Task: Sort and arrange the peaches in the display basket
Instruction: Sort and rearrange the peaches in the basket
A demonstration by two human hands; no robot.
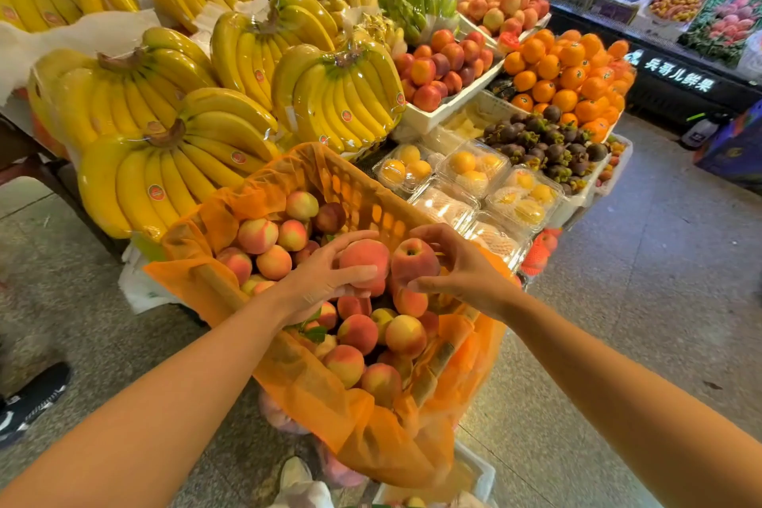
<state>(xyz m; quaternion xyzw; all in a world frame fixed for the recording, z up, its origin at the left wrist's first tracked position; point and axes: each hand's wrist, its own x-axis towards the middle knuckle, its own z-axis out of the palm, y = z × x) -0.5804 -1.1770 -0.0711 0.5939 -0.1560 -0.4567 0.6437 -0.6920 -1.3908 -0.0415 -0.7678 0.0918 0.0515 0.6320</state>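
An orange plastic display basket (pixel 363 194), lined with orange mesh, stands in front of me, filled with several pink-and-yellow peaches (pixel 358 332). My left hand (pixel 325 280) grips one reddish peach (pixel 367 260) above the pile, fingers over its top and thumb below. My right hand (pixel 462 272) holds a second red peach (pixel 414 262) right beside it, fingers curled behind it and thumb at its base. The two held peaches almost touch. More peaches (pixel 264 237) lie at the basket's far left end.
Wrapped banana bunches (pixel 173 173) rise behind the basket on the left. Clear clamshell boxes of yellow fruit (pixel 474 173) sit just right of it, with mangosteens (pixel 544 144), oranges (pixel 569 74) and nectarine trays (pixel 445 66) beyond. A white crate (pixel 478 470) stands below. Tiled floor lies to the right.
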